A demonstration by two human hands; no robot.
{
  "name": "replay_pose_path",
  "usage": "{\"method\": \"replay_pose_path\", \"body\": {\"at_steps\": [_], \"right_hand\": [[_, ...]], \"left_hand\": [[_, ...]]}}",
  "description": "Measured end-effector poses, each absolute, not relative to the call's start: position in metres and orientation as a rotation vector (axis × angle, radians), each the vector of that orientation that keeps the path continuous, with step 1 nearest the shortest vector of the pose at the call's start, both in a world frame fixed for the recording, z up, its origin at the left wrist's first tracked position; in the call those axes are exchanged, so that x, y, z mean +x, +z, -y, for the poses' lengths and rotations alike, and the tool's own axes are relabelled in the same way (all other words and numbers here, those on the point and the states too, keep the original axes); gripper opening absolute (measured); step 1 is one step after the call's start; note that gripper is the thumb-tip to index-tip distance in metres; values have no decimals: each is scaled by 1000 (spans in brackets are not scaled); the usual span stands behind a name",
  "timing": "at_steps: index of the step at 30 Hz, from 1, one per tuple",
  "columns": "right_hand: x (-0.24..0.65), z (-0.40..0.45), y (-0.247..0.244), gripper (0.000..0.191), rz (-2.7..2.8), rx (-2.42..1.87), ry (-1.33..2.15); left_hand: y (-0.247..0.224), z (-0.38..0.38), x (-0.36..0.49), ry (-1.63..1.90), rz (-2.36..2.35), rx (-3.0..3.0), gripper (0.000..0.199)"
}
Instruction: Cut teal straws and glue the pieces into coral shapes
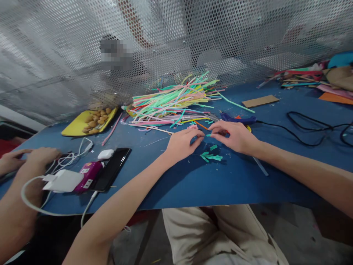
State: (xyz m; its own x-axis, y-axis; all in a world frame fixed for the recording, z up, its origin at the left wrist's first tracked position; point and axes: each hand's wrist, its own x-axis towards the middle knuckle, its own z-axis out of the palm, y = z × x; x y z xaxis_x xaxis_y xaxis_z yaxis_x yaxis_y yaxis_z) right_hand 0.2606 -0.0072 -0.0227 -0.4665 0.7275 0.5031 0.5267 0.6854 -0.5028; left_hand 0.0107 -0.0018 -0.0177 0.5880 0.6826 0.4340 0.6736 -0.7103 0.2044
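My left hand [183, 144] is closed in a pinch over the table; whatever its fingertips hold is too small to make out. Facing it, my right hand [234, 137] is also pinched. A tiny teal bit [209, 135] shows at its fingertips, but I cannot tell if it is gripped or lying behind them. Just below the hands lies a branched teal pipe-cleaner piece [211, 157], with a short teal cutting [213, 147] above it. A pink fuzzy curl [193, 126] shows behind my left hand. Beyond my right hand rests a blue glue gun [238, 118], partly hidden.
A big heap of coloured pipe cleaners [176, 97] lies at the back, before a perforated metal screen [171, 36]. At left are a yellow plate [73, 123] of brown nuts or snacks, a phone [117, 167], a charger [64, 180] and another person's hand [41, 156]. A black cord [286, 130] trails right.
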Motion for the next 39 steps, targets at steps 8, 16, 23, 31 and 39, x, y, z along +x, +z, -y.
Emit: {"method": "replay_pose_path", "body": {"at_steps": [8,16,23,31,39], "right_hand": [[258,9,-23,31,2244,-951,369],[259,12,-23,12,2273,-799,244],[259,15,-19,15,2141,-834,508],[258,15,-16,17,2092,-851,555],[259,17,-14,18,2071,-854,741]], "left_hand": [[-18,3,15,873,-1058,2853,26],[-15,4,13,872,-933,2904,21],[-13,5,14,799,-913,3004,19],[-16,6,16,844,-928,3031,18],[-19,4,14,902,-867,2934,20]]}}
